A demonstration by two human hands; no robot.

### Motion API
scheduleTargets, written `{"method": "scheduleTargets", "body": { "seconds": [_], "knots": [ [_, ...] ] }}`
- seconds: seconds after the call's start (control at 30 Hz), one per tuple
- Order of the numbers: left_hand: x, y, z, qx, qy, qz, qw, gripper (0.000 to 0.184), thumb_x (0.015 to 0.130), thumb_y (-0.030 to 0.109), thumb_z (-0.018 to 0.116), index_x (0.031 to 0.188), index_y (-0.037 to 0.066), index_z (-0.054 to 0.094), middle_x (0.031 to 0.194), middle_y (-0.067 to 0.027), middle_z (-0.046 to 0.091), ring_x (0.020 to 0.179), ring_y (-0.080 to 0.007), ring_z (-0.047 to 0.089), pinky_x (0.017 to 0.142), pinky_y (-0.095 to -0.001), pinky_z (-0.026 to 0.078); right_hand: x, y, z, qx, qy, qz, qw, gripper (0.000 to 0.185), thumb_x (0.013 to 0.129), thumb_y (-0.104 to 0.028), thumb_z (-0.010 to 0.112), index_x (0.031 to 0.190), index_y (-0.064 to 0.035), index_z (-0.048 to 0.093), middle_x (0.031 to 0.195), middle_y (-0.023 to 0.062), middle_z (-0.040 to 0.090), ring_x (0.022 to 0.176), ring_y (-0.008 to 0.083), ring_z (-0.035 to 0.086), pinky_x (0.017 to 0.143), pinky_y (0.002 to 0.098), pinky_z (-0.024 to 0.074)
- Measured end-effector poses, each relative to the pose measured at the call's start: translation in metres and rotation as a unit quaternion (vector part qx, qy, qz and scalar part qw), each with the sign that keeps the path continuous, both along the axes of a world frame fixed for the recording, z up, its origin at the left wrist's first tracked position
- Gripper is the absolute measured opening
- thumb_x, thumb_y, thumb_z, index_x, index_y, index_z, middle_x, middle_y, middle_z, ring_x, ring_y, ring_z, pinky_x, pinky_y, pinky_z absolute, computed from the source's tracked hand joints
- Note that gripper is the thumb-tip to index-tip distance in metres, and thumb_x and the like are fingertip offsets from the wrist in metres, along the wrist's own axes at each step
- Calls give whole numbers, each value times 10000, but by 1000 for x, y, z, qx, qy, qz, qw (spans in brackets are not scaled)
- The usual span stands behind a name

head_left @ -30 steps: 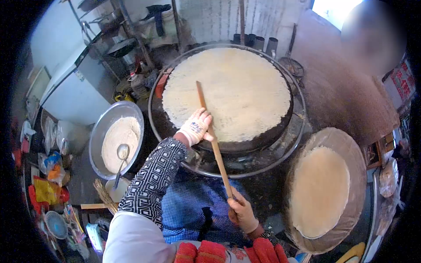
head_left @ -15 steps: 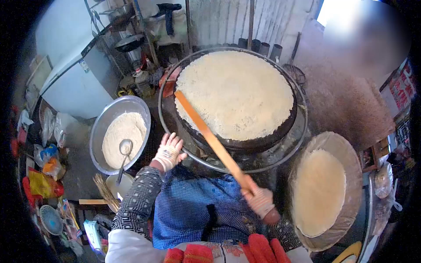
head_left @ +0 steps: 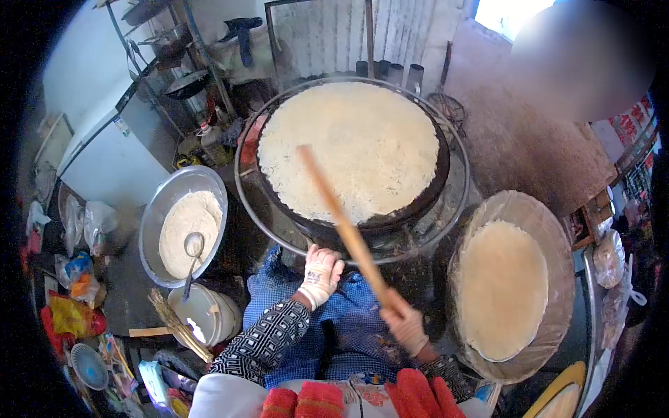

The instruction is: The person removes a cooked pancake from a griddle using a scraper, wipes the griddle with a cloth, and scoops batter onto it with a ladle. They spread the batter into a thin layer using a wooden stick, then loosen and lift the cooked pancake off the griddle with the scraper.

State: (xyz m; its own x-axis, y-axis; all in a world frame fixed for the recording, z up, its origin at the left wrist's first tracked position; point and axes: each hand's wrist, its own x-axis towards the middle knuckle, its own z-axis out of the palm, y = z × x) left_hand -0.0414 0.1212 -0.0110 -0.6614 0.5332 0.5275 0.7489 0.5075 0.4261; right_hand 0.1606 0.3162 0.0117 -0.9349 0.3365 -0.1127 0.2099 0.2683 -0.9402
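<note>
My right hand (head_left: 406, 326), in a light glove, grips the lower end of a long flat wooden scraper (head_left: 340, 219). The scraper is smeared by motion, and its far end is over a wide pale pancake (head_left: 355, 132). That pancake covers most of a round dark griddle (head_left: 443, 160). Around the griddle runs a metal ring (head_left: 468, 184). My left hand (head_left: 320, 275), also gloved, is closed at the ring's near side, its fingers curled over the bar.
On the left, a metal basin (head_left: 148, 233) holds pale batter or flour and a ladle (head_left: 194, 245). Below it are a white bucket (head_left: 226, 313) and a straw brush (head_left: 180, 324). At right, a plastic-lined basket (head_left: 559, 299) holds flat pancakes (head_left: 505, 289). A person stands back right.
My left hand has moved right along the ring and gone from spread fingers to curled ones. The scraper's far end has moved inward from the pancake's left edge. The camera view has shifted slightly.
</note>
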Motion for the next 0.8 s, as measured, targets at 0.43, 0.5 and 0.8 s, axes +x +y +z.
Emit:
{"method": "scheduleTargets", "body": {
  "seconds": [0.43, 0.5, 0.8],
  "knots": [
    [-88, 139, 130, -127, 136, -238, 953, 851, 754, 550, 646, 1374, 17, 409, 1452, -197, 391, 1378, -388, 324, 1153, -529, 217, 112, 4, 16, -109, -13, -235, 966, 653, 863, -287, 732, 1402, -14, 485, 1125, 98, 659, 742, 111, 593, 615, 272, 495],
    [-110, 189, 114, -132, 142, -276, 942, 834, 770, 558, 649, 1348, -6, 440, 1385, -226, 466, 1351, -382, 375, 1158, -481, 238, 67, -16, 72, -208, -44, -274, 938, 655, 898, -279, 693, 1450, -50, 425, 838, -5, 612, 535, 80, 501, 452, 260, 416],
    [-235, 126, 87, -313, 46, -124, 940, 844, 641, 668, 651, 1111, -30, 582, 1175, -239, 580, 1259, -419, 455, 1090, -464, 342, -61, 9, 74, -411, -97, -84, 902, 645, 934, -235, 643, 1481, -50, 356, 611, -21, 498, 445, 87, 455, 392, 267, 344]
  ]
}}
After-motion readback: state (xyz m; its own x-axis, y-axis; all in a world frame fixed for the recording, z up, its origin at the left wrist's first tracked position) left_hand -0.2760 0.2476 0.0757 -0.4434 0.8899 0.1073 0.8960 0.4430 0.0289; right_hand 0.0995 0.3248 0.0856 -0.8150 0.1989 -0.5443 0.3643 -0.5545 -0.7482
